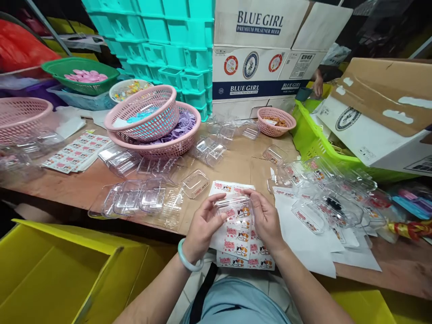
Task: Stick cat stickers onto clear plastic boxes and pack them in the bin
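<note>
Above the front edge of the table (405, 265), the left hand (202, 227) and right hand (266, 220), fingers half curled, hold a clear plastic case (232, 204) between them; its lower outline is lost against cat-printed sticker sheets (236, 247) that overhang the edge. Glossy cases crowd both sides, those at right blurring together over white papers (303, 245). Brown cardboard (236, 162) opens ahead, reaching a small pink basket (275, 129). Farther off, Blue Girl cartons (251, 54) and turquoise crates (162, 27) rise, the crates cut off above; a co-worker's hand (317, 85) is partly hidden.
</note>
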`<state>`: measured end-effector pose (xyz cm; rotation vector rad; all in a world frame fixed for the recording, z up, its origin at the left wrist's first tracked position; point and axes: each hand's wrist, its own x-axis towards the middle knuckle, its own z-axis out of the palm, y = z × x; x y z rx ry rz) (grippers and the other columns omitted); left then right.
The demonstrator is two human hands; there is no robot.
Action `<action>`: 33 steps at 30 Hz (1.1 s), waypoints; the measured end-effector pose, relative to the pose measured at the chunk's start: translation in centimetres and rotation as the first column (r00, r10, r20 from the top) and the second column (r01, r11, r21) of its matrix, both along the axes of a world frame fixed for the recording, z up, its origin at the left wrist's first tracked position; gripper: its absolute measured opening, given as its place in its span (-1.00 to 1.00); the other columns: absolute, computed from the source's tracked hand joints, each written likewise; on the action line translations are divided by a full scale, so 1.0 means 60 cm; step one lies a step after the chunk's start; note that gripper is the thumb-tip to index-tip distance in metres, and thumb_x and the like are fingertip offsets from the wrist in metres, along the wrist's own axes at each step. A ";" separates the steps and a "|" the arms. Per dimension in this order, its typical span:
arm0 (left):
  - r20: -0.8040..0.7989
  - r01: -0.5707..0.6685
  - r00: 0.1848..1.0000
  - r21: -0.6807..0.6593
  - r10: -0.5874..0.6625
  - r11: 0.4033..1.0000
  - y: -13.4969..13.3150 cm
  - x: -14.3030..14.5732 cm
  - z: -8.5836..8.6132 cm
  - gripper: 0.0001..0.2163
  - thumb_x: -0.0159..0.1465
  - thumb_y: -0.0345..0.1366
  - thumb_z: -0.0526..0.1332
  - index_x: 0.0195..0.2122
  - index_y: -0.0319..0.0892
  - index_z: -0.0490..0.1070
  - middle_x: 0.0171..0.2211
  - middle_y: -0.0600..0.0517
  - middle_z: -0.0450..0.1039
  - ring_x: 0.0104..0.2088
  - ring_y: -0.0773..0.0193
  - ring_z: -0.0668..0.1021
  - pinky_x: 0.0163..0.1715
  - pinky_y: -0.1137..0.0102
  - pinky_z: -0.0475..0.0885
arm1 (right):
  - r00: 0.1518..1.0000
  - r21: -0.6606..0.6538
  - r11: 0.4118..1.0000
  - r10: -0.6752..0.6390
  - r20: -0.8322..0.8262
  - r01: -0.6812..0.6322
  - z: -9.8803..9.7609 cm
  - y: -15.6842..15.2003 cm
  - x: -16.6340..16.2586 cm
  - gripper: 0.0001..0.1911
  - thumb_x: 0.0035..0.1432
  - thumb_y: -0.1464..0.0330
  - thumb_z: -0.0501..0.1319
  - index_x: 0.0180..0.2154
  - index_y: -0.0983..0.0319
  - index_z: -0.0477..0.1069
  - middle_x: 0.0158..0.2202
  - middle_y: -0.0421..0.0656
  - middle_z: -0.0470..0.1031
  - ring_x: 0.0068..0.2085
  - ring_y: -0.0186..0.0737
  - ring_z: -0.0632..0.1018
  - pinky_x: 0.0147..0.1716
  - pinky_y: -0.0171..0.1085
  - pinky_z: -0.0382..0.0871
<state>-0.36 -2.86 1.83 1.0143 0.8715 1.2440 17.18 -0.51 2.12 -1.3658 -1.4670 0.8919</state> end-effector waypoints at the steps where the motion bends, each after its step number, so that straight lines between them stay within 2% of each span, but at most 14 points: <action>1: -0.076 -0.063 0.995 0.092 0.070 0.994 -0.003 -0.012 -0.003 -0.63 0.23 -0.31 0.25 0.07 -0.09 0.32 0.16 -0.12 0.28 0.15 0.05 0.39 0.12 0.16 0.35 | 1.000 0.000 1.000 0.006 0.023 -0.006 -0.003 0.006 -0.003 -0.65 0.33 0.16 0.00 -0.01 0.14 0.43 -0.02 -0.11 0.53 0.01 -0.13 0.52 0.01 -0.14 0.39; 2: -0.177 -0.127 0.971 0.196 0.163 0.972 -0.005 -0.027 -0.009 -0.64 0.23 -0.32 0.24 0.06 -0.08 0.32 0.19 -0.13 0.22 0.20 0.03 0.33 0.15 0.13 0.32 | 0.998 0.000 1.000 0.023 0.061 -0.023 -0.007 0.015 -0.007 -0.66 0.32 0.17 0.02 0.00 0.14 0.41 -0.02 -0.10 0.53 -0.02 -0.12 0.54 -0.01 -0.13 0.41; 4: -0.409 -0.186 0.842 0.392 0.352 0.901 -0.008 -0.061 -0.028 -0.64 0.24 -0.35 0.22 0.07 -0.06 0.30 0.24 -0.12 0.13 0.27 0.01 0.22 0.20 0.07 0.24 | 0.981 0.033 0.996 0.073 0.178 -0.081 -0.019 0.039 -0.017 -0.67 0.30 0.20 0.05 0.02 0.15 0.39 -0.02 -0.08 0.52 -0.04 -0.10 0.54 -0.01 -0.10 0.41; 7: -0.681 -0.081 0.564 0.517 0.467 0.852 -0.006 -0.107 -0.063 -0.59 0.25 -0.40 0.17 0.13 -0.05 0.24 0.24 -0.14 0.12 0.27 0.01 0.21 0.23 0.00 0.17 | 0.934 0.126 0.981 0.097 0.343 -0.149 -0.032 0.095 -0.028 -0.67 0.25 0.29 0.09 0.02 0.20 0.38 0.00 -0.02 0.49 0.02 -0.05 0.50 0.05 -0.04 0.37; 9: -0.762 -0.035 0.396 0.545 0.512 0.838 -0.002 -0.125 -0.078 -0.56 0.25 -0.44 0.15 0.16 -0.06 0.21 0.23 -0.16 0.12 0.26 0.00 0.22 0.21 -0.03 0.17 | 0.909 0.180 0.970 0.078 0.410 -0.164 -0.030 0.139 -0.031 -0.65 0.20 0.35 0.12 0.03 0.23 0.37 0.02 0.02 0.46 0.06 -0.01 0.47 0.07 0.01 0.34; 12: -0.780 -0.074 0.174 0.599 0.602 0.797 0.003 -0.125 -0.079 -0.53 0.25 -0.46 0.15 0.19 -0.11 0.19 0.27 -0.22 0.04 0.29 -0.11 0.13 0.20 -0.10 0.15 | 0.876 0.233 0.958 0.037 0.481 -0.168 -0.014 0.181 -0.031 -0.68 0.16 0.38 0.14 -0.02 0.24 0.38 -0.04 0.04 0.47 0.01 0.02 0.48 0.03 0.03 0.36; 14: -0.751 -0.114 0.117 0.640 0.650 0.760 -0.001 -0.111 -0.068 -0.52 0.24 -0.45 0.17 0.19 -0.14 0.19 0.29 -0.25 0.01 0.29 -0.15 0.11 0.20 -0.12 0.12 | 0.849 0.216 0.954 0.068 0.524 -0.209 -0.004 0.174 -0.029 -0.75 0.18 0.37 0.13 -0.08 0.22 0.40 -0.14 -0.01 0.49 -0.08 -0.01 0.51 -0.04 0.01 0.41; 15: -0.734 -0.121 0.141 0.653 0.665 0.747 -0.006 -0.102 -0.061 -0.53 0.24 -0.45 0.17 0.18 -0.14 0.20 0.26 -0.24 0.05 0.27 -0.12 0.15 0.20 -0.09 0.14 | 0.833 0.197 0.950 0.100 0.544 -0.243 -0.003 0.158 -0.028 -0.78 0.20 0.35 0.13 -0.11 0.22 0.40 -0.17 -0.03 0.50 -0.10 -0.03 0.52 -0.06 -0.01 0.43; 17: -0.724 -0.109 0.287 0.626 0.628 0.772 -0.019 -0.079 -0.049 -0.58 0.26 -0.44 0.16 0.15 -0.12 0.22 0.16 -0.19 0.22 0.19 0.01 0.30 0.17 0.04 0.25 | 0.798 0.171 0.933 0.165 0.580 -0.317 -0.010 0.105 -0.025 -0.78 0.24 0.33 0.13 -0.08 0.22 0.39 -0.14 -0.03 0.50 -0.07 -0.04 0.52 -0.04 -0.03 0.43; 19: -0.748 -0.052 0.456 0.519 0.482 0.853 -0.028 -0.057 -0.043 -0.62 0.28 -0.41 0.14 0.13 -0.10 0.23 0.04 -0.13 0.35 0.09 0.12 0.41 0.09 0.17 0.36 | 0.756 0.175 0.904 0.205 0.622 -0.389 -0.028 0.038 -0.017 -0.66 0.26 0.29 0.13 0.05 0.24 0.32 0.01 0.03 0.45 0.07 -0.01 0.46 0.06 0.00 0.38; 21: -0.770 -0.015 0.549 0.381 0.326 0.924 -0.028 -0.038 -0.046 -0.62 0.30 -0.35 0.13 0.14 -0.12 0.21 0.02 -0.13 0.38 0.06 0.13 0.44 0.06 0.19 0.39 | 0.683 0.168 0.865 0.240 0.690 -0.474 -0.049 -0.024 -0.003 -0.46 0.25 0.23 0.15 0.21 0.25 0.16 0.18 0.07 0.32 0.23 0.04 0.32 0.16 0.09 0.28; 25: -0.734 -0.102 0.647 0.185 0.207 0.977 -0.001 -0.021 -0.063 -0.49 0.26 -0.27 0.18 0.23 -0.13 0.12 0.06 -0.15 0.35 -0.02 0.12 0.48 -0.04 0.18 0.44 | 0.547 0.110 0.805 0.288 0.786 -0.582 -0.074 -0.082 0.034 -0.29 0.27 0.23 0.14 0.33 0.24 -0.10 0.29 0.02 0.19 0.34 0.02 0.12 0.24 0.18 0.13; 31: -0.733 -0.171 0.643 0.143 0.221 0.975 0.029 -0.016 -0.068 -0.40 0.13 -0.32 0.28 0.22 -0.09 0.18 -0.09 -0.05 0.40 -0.15 0.19 0.46 -0.08 0.20 0.41 | 0.521 0.147 0.729 0.317 0.792 -0.668 -0.079 -0.073 0.061 -0.24 0.29 0.27 0.12 0.36 0.24 -0.23 0.28 -0.03 0.22 0.35 -0.05 0.09 0.26 0.14 0.12; 33: -0.693 -0.169 0.700 0.072 0.171 0.983 0.033 -0.014 -0.065 -0.36 0.09 -0.31 0.31 0.21 -0.10 0.18 -0.08 -0.05 0.38 -0.29 0.28 0.45 -0.20 0.28 0.43 | 0.518 0.154 0.713 0.325 0.791 -0.684 -0.080 -0.071 0.061 -0.24 0.29 0.26 0.12 0.36 0.23 -0.23 0.28 -0.03 0.22 0.35 -0.04 0.10 0.26 0.14 0.12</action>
